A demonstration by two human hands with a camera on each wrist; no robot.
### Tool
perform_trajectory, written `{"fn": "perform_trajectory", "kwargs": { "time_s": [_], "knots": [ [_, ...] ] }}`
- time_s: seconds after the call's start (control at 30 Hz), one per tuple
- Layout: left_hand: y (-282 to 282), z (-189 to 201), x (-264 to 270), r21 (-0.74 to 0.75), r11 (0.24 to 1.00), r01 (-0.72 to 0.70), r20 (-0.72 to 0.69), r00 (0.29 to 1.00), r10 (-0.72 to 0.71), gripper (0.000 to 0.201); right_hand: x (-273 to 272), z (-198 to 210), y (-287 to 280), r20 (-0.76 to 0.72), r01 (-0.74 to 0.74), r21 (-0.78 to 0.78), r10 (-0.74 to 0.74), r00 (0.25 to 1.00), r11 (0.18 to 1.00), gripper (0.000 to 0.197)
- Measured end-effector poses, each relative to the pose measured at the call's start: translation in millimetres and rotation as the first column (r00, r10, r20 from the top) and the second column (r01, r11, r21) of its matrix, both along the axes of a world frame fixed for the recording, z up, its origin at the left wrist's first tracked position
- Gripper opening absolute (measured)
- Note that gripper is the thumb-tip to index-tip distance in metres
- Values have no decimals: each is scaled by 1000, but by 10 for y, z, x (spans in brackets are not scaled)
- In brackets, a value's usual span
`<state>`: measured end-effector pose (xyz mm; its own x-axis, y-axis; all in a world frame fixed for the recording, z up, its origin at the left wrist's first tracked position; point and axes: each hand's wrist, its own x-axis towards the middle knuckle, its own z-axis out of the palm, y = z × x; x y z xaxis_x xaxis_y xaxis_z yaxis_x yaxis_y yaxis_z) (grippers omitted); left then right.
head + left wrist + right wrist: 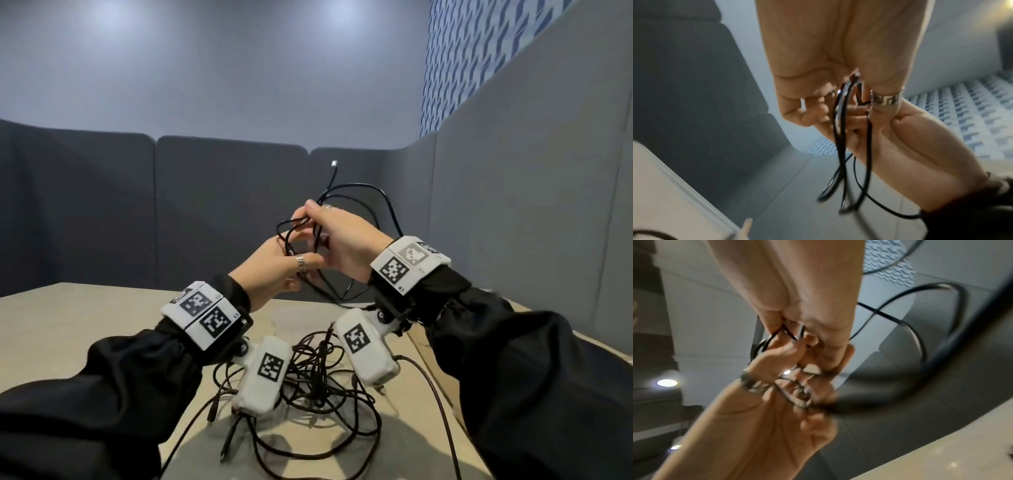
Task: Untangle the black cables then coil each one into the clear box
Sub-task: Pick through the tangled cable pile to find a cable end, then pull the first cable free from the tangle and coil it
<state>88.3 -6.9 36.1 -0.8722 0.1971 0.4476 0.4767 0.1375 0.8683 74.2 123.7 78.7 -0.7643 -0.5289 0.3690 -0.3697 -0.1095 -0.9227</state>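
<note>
While hands hold cable, tangled cables on table

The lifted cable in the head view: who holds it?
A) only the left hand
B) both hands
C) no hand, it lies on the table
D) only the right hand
B: the left hand and the right hand both grip loops of the cable raised above the table.

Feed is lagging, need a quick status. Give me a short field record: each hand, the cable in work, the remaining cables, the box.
left hand: grips loops of the lifted cable
right hand: pinches the same loops
lifted cable: held above the table, partly looped, plug end sticking up
cable pile: tangled on the table
clear box: not in view
</note>
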Motion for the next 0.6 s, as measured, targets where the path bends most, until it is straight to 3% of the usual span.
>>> {"fn": "perform_trajectory", "kwargs": {
  "time_s": [0.1,0.2,0.33,0.43,0.5,0.53,0.6],
  "knots": [
    [-203,-48,16,-87,996,8,150,989,5,15,-79,-135,14,64,-35,150,26,998,988,26],
    [-490,-77,0,-50,998,-34,277,960,46,22,-157,-267,79,91,-123,246,104,990,962,31],
    [-861,113,-45,59,995,-78,390,920,49,16,-212,-417,129,216,-296,165,259,941,941,50],
    [-1110,277,-128,212,953,-218,462,881,99,16,-248,-564,175,248,-261,80,234,940,962,55],
    [-1354,314,-274,250,846,-471,369,854,366,22,-284,-637,216,147,-116,123,98,984,986,47],
    [-1458,307,-338,214,762,-611,244,789,564,22,-277,-662,240,36,-23,212,16,999,977,42],
    [-1604,212,-468,71,521,-850,-99,514,852,23,-269,-743,274,-214,120,480,-16,977,869,38]
  ]
}}
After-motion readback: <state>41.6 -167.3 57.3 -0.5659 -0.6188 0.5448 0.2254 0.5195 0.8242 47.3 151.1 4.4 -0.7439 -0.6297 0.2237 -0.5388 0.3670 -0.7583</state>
